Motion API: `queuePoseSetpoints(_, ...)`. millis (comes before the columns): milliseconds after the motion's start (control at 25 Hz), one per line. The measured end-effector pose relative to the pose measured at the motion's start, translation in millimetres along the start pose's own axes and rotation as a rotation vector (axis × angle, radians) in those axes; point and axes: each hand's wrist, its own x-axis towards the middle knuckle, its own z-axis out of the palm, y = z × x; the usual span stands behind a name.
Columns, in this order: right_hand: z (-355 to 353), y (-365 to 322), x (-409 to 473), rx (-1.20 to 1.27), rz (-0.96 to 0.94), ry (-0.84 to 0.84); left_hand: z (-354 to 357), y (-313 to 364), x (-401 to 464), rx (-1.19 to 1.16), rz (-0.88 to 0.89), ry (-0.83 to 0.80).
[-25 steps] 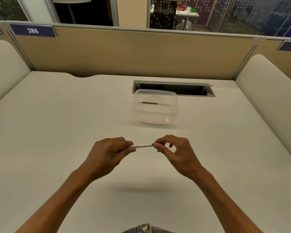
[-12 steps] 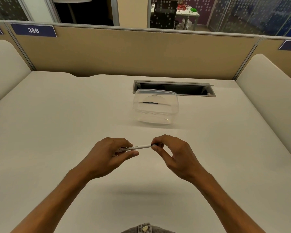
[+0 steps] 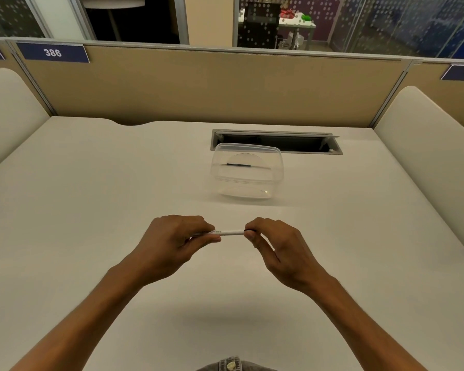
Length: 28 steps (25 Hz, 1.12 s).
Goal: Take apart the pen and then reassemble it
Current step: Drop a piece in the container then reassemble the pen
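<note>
A thin white pen [image 3: 232, 232] with small printed lettering lies level between both hands, just above the white desk. My left hand [image 3: 176, 243] grips its left part between thumb and fingers, hiding that end. My right hand [image 3: 275, 250] pinches the dark right end of the pen between thumb and forefinger. A thin dark rod-like piece [image 3: 238, 165] shows inside the clear plastic container [image 3: 275, 180] farther back on the desk.
The white desk [image 3: 91, 210] stretches wide on both sides of my hands. Behind the container lies an open cable slot [image 3: 276, 141]. A tan partition [image 3: 198, 84] closes the far edge, and padded white side panels [image 3: 426, 145] flank the desk.
Both hands stay on the pen in nearly the same spot. My right fingers have shifted their pinch on the dark end, and the pen has levelled slightly.
</note>
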Motion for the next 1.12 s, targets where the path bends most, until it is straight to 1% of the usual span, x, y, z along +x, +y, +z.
queuePoseSetpoints(40, 2.1, -1.1, -0.5, 0.11, 0.071, -0.03, -1.1, 1.7, 0.3, 0.041, 0.034, 0.004)
queuePoseSetpoints(120, 7.1, -5.3, 1.0, 0.453, 0.284, -0.084, -2.2, 4.9, 0.6, 0.133, 0.107, 0.002)
queuePoseSetpoints(160, 8.9, -6.0, 1.6, 0.567, 0.368, -0.091, -1.9, 5.9, 0.8, 0.172, 0.133, -0.005)
queuePoseSetpoints(200, 10.0, -5.9, 1.5, 0.604, 0.401, -0.087, -1.1, 6.3, 1.0, 0.195, 0.145, -0.011)
queuePoseSetpoints(240, 9.9, -5.6, 0.8, 0.572, 0.386, -0.077, -0.1, 6.1, 0.9, 0.195, 0.139, -0.014)
queuePoseSetpoints(320, 8.0, -3.6, -1.1, 0.342, 0.266, -0.034, 1.2, 4.2, 1.0, 0.146, 0.075, -0.014)
queuePoseSetpoints(400, 3.0, -1.7, -1.2, 0.075, 0.098, 0.027, 1.3, 1.3, 1.8, 0.088, -0.006, -0.036)
queuePoseSetpoints(480, 0.3, 2.3, 0.1, -0.126, -0.081, 0.084, 0.4, -0.5, 2.6, 0.023, -0.049, -0.085)
queuePoseSetpoints(600, -1.7, 5.2, 2.1, -0.23, -0.209, 0.103, -0.1, 0.5, 3.9, -0.089, -0.07, -0.144)
queuePoseSetpoints(760, -2.0, 5.4, 1.8, -0.236, -0.237, 0.095, 1.1, 2.8, 5.5, -0.144, -0.047, -0.137)
queuePoseSetpoints(840, -1.9, 4.6, 1.9, -0.165, -0.188, 0.085, 0.8, 2.9, 5.8, -0.138, -0.03, -0.11)
queuePoseSetpoints(960, 0.4, -2.0, 0.4, 0.076, -0.038, 0.062, 0.9, 4.1, 5.5, -0.092, -0.006, -0.07)
queuePoseSetpoints(1040, 4.5, -5.9, -0.6, 0.175, 0.083, 0.034, 0.4, 6.9, 6.7, 0.054, 0.071, -0.028)
queuePoseSetpoints(1080, 7.1, -6.8, -0.9, 0.269, 0.177, 0.001, 0.2, 7.8, 6.9, 0.157, 0.126, -0.016)
queuePoseSetpoints(1120, 8.1, -7.7, 0.6, 0.426, 0.31, -0.053, -0.1, 8.6, 7.0, 0.247, 0.169, -0.026)
